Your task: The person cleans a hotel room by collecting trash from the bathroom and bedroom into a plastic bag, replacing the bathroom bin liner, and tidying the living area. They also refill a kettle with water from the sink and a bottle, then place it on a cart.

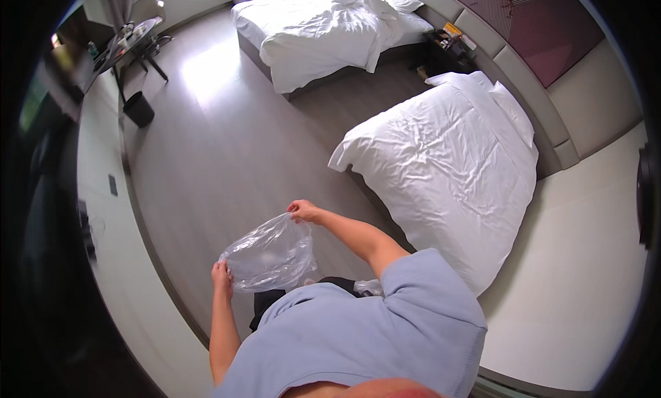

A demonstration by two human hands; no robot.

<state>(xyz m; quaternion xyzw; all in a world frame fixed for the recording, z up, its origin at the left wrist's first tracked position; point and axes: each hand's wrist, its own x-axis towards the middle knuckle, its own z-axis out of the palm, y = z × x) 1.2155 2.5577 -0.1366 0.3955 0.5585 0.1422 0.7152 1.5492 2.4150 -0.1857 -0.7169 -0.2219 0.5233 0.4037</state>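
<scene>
A clear plastic bag [271, 256] is stretched between my two hands, in front of my body and above the floor. My left hand [222, 279] grips its edge at the lower left. At the bag's upper right corner, my right hand [304, 212] pinches the edge between fingers and thumb. Through the thin film the grey floor shows. Another piece of clear plastic [368, 287] lies beside my dark trousers, partly hidden by my shirt; what it belongs to I cannot tell.
A bed with a white duvet [439, 155] stands at the right, and a second bed [320, 31] farther off. Between them is a dark nightstand [448, 49] with small items. A black waste bin [138, 109] stands at the left, near a round table [135, 36] holding several things.
</scene>
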